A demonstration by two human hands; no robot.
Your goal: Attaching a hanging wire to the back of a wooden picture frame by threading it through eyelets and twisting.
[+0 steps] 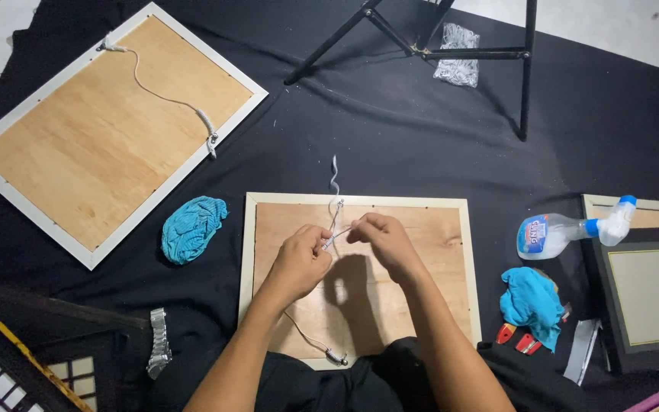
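A picture frame point(253, 252) lies face down in front of me, its wooden backing up, with a pale rim. A thin white hanging cord point(335, 177) runs from the frame's near edge up past its far edge. My left hand point(299, 259) pinches the cord near its middle. My right hand point(383, 240) pinches the same cord just to the right. Both hands hover over the backing, fingertips almost touching.
A larger frame point(108, 130) with its own cord lies face down at the upper left. A crumpled teal cloth point(192, 227) sits left of my frame, another cloth point(532, 301) on the right by a spray bottle point(566, 233). Black stool legs point(524, 69) stand ahead. A wristwatch point(159, 343) lies at lower left.
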